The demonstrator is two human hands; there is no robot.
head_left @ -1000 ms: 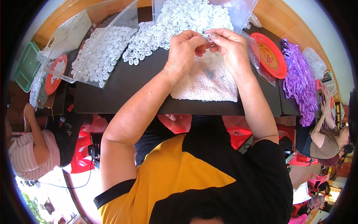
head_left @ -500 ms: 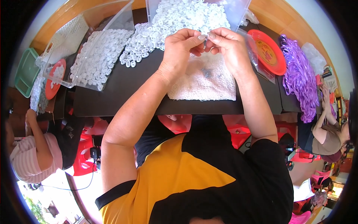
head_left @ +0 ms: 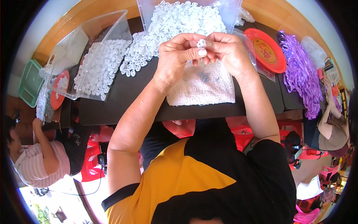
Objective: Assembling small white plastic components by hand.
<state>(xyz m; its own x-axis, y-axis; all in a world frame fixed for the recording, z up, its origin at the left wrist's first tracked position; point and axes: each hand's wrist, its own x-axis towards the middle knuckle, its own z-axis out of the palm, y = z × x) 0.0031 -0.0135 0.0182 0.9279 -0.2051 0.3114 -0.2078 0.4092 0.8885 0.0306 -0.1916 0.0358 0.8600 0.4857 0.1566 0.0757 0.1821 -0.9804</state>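
1. Two bare hands meet at upper centre of the frame, above the dark worktop (head_left: 123, 100).
2. Left hand (head_left: 177, 56): thumb and forefinger pinched closed on a small white plastic piece (head_left: 201, 43); remaining fingers curled.
3. Right hand (head_left: 231, 52): fingertips closed against the same small white plastic piece from the other side; both hands touch at the fingertips.
4. The piece is held in the air, over the far edge of a white towel (head_left: 203, 89) that lies flat on the worktop, centre frame. A few small dark items rest on the towel; their kind cannot be told.
5. A heap of white plastic pieces (head_left: 179, 22) lies just behind the hands, spilling from a clear bin (head_left: 227, 9) at top centre.
6. A second clear bin (head_left: 108, 22), upper left, holds more white pieces; a white basket (head_left: 71, 48) and a green basket (head_left: 30, 80) stand further left.
7. A red plate (head_left: 268, 50) sits at upper right, with a bundle of purple strips (head_left: 298, 71) beside it.
8. Other seated persons are visible at the lower left and right edges.
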